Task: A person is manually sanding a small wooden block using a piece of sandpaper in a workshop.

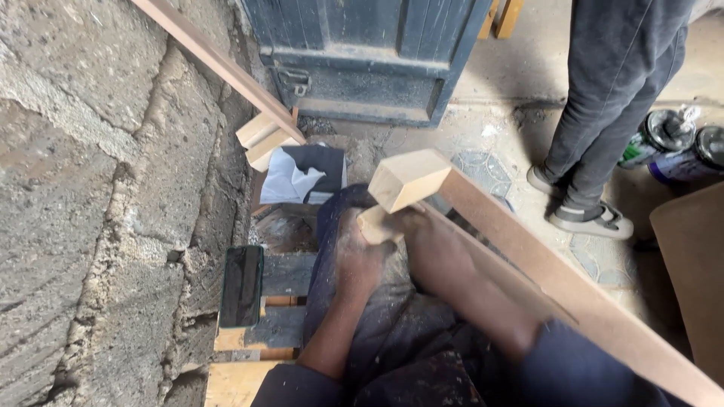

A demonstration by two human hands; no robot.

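Note:
A pale wooden mallet [403, 183] with a blocky head is held low in front of me, its short handle pointing down toward my lap. My left hand [356, 256] wraps the lower end of the handle. My right hand [430, 245] sits right beside it at the handle, partly blurred, and its grip is unclear. A long brown wooden board [573, 290] runs diagonally from the mallet head to the lower right, passing over my right forearm. Sawdust covers my dark trousers [407, 339].
A rough stone wall [98, 188] fills the left. A black phone [242, 285] lies on a wooden pallet [234, 377]. A blue metal door [362, 53] stands ahead, with a leaning wooden strip [226, 68]. Another person's legs [603, 113] and paint cans [671, 136] are at the right.

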